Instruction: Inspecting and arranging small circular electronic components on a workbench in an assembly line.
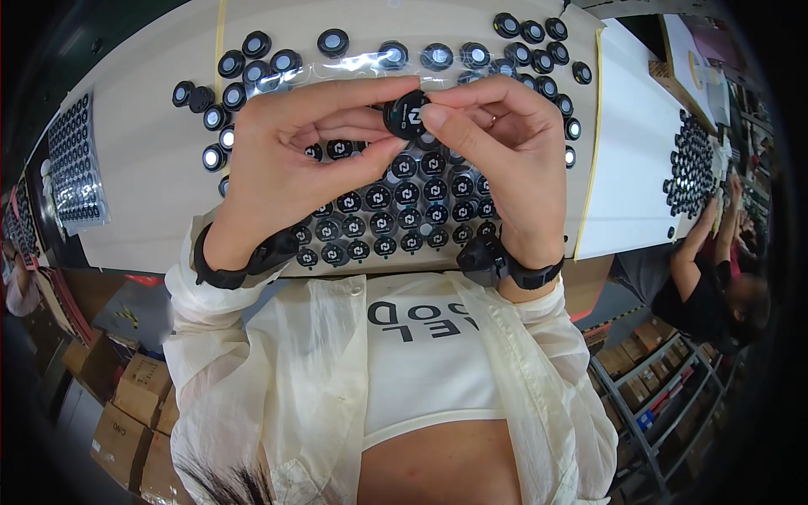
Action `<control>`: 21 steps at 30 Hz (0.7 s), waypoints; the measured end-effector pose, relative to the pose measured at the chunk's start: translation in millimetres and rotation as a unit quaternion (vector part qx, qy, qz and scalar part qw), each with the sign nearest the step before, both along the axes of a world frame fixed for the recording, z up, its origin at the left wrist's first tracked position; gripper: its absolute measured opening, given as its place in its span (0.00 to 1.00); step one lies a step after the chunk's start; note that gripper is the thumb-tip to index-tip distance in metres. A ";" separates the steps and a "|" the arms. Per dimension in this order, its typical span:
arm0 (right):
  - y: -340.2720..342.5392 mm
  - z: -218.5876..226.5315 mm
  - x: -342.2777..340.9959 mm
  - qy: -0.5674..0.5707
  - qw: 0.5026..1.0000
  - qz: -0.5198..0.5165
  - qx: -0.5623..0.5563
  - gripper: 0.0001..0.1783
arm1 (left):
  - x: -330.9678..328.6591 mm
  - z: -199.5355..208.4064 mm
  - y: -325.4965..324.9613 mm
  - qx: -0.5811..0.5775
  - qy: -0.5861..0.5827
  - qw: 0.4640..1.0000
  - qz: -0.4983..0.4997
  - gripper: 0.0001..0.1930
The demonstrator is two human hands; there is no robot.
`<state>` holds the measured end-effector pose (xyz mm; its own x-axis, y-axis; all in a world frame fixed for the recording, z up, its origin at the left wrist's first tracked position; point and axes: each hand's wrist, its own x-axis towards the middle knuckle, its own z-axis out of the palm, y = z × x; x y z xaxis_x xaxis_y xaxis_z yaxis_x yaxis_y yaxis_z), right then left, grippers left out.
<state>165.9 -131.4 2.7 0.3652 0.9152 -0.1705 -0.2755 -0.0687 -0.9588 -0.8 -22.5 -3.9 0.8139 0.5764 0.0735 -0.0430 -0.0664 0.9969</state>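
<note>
Between my two hands, above the table, I hold a small round black cap (pixel 406 116) with a white logo on its face. The thumb and fingertips of my left hand (pixel 307 147) pinch it from the left. My right hand (pixel 497 139) grips its right edge, the thumb lying on the face. Below them, rows of matching black caps (pixel 408 194) sit in a clear plastic tray (pixel 362 66), logo side up. My hands and forearms hide part of these rows. Each wrist wears a black band (pixel 244 257).
Loose black caps with pale round centres (pixel 257 44) lie around the tray's far side and both flanks. Another filled clear tray (pixel 77 164) is at the left. On the right, a co-worker (pixel 707 282) reaches toward a cluster of black caps (pixel 692 168). Cardboard boxes (pixel 126 421) stand below.
</note>
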 end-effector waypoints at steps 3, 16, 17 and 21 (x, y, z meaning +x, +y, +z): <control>1.9 -1.4 -1.7 -0.012 1.000 -0.024 0.003 0.09 | 1.6 -2.4 2.3 -0.009 -0.008 1.000 0.002 0.22; -1.5 -20.1 1.3 -0.144 0.987 -0.073 0.012 0.13 | 36.7 7.5 151.7 0.428 0.166 0.888 0.008 0.16; -9.7 -21.0 7.7 -0.234 0.970 -0.060 -0.018 0.15 | 43.4 6.4 166.8 0.451 0.221 0.865 0.011 0.16; -16.6 -0.3 10.5 -0.394 0.914 0.068 -0.070 0.20 | -0.6 -9.3 208.0 0.567 0.282 0.768 0.093 0.15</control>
